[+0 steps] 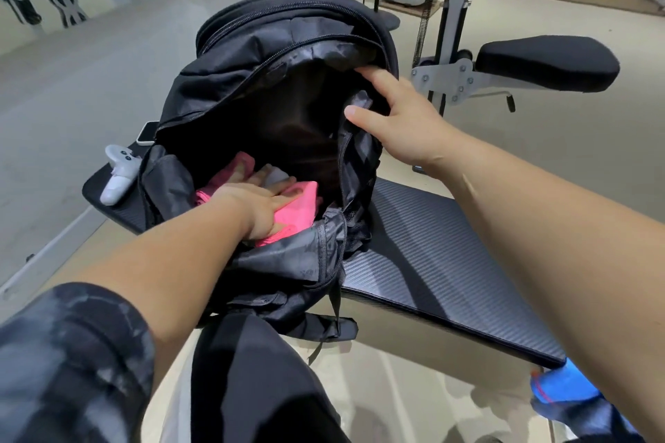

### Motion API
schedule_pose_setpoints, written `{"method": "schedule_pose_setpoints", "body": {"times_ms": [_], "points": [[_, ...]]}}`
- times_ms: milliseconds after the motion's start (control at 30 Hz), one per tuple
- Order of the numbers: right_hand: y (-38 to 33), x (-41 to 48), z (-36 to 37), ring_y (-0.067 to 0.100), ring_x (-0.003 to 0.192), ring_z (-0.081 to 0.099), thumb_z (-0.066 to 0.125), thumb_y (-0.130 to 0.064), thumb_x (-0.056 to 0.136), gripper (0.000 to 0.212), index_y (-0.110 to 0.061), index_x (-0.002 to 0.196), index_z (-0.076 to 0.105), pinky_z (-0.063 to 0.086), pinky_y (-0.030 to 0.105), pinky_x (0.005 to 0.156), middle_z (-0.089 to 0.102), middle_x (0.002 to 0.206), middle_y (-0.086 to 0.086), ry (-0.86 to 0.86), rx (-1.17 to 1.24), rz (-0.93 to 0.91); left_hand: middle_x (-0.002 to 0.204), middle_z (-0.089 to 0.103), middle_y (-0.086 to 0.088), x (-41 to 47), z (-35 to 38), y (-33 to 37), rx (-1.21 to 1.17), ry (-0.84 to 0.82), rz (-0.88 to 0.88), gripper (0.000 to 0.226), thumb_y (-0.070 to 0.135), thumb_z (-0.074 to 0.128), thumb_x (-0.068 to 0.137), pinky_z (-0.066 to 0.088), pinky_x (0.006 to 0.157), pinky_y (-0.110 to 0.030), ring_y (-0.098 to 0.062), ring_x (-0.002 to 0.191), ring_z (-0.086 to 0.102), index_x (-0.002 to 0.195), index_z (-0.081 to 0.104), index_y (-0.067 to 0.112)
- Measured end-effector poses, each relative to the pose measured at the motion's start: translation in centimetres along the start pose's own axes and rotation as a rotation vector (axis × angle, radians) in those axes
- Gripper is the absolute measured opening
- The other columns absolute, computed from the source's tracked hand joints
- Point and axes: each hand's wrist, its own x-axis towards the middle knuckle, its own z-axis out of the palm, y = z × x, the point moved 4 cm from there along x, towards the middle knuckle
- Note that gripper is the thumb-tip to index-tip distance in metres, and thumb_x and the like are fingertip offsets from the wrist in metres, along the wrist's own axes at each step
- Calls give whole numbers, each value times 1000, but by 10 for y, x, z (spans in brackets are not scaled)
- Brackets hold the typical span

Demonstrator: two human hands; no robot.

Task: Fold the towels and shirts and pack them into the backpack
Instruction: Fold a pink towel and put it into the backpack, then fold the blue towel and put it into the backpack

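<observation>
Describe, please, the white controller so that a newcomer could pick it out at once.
Find the black padded bench with the open black backpack lying on it. On the bench corner just left of the backpack lies the controller. Unlike the flat phone beyond it, it is chunky, all white, with small buttons and a curved grip.

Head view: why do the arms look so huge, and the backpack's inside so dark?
Head view: the wide-angle lens swells the forearms near the edges; the mouth of the backpack lies in shadow, while the pink cloth under the left hand catches light.
</observation>
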Motion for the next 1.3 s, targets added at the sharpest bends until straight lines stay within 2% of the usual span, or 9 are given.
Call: {"method": "schedule_pose_setpoints", "body": {"times_ms": [67, 200, 267, 333, 433, 533, 600, 1033, 1300], "points": [[-1, -2, 2, 2, 124, 37, 63, -38, 96, 62, -43, 152, 36, 23, 15, 104, 39, 143, -4, 5, -6, -3, 165, -20, 16, 0, -5, 4, 41, -20, -39, 75, 36, 31, 101, -21, 112, -66, -33, 153, -20, 153, -22, 44], [3, -11, 11, 12, 147, 26, 63, -39, 95, 66, -47, 152, 31, 22, 23, 116, 25, 159, 1, -44, -40, -34, 169, -9, 8, -2, -15, 12, 88, -34, -56, 72, 64, 26, 98, -9, 115, -70, -33, 155, -10, 158, -8, 42], [9, -22, 13, 16, 153, 15, 61, -38, 97, 67, -48, 153, 27, 19, 30, 122, 13, 165, 6, -92, -44, -33, 170, 2, 5, -12, -27, 13, -3, 13, -60, 69, 67, 27, 98, 1, 119, -65, -30, 155, 3, 159, 6, 42], [15, -35, 11, 14, 154, 9, 58, -35, 100, 65, -48, 155, 25, 14, 24, 118, 5, 168, 5, -117, -40, -19, 166, 25, 3, -28, -44, 12, -206, 126, -70, 61, 61, 32, 100, 23, 120, -52, -27, 150, 28, 157, 25, 39], [32, -58, 2, 14, 155, 6, 54, -33, 103, 60, -45, 155, 27, 11, 21, 110, 5, 168, 4, -95, -32, 24, 126, 66, -4, -62, -75, 25, -414, 480, -84, 40, 52, 42, 99, 50, 95, -42, -29, 116, 60, 126, 62, 30], [65, -90, -11, 16, 153, 14, 53, -33, 103, 56, -40, 155, 32, 14, 22, 112, 12, 166, 4, -55, -22, 98, 90, 70, 0, -102, -100, 71, -541, 822, -49, 29, 45, 51, 97, 51, 76, -40, -29, 88, 63, 93, 69, 23], [98, -117, -21, 18, 150, 22, 52, -36, 103, 54, -39, 154, 34, 21, 25, 113, 15, 164, 2, -37, -37, 172, 79, 65, 5, -120, -114, 114, -609, 887, 29, 29, 43, 53, 98, 49, 70, -39, -24, 78, 60, 83, 66, 22], [267, -332, -127, 33, 141, 34, 60, -51, 91, 53, -26, 137, 58, 25, 49, 117, 45, 150, 9, 343, -652, 705, 116, 64, 0, -46, -141, 371, -653, 476, 416, 35, 49, 56, 96, 46, 85, -33, -23, 108, 59, 120, 61, 24], [297, -381, -150, 36, 136, 39, 61, -41, 93, 40, -22, 128, 65, 24, 53, 118, 53, 143, 12, 538, -615, 756, 131, 57, -5, -14, -142, 456, -643, 284, 516, 48, 49, 57, 96, 45, 99, -36, -26, 122, 55, 137, 56, 23]]}}
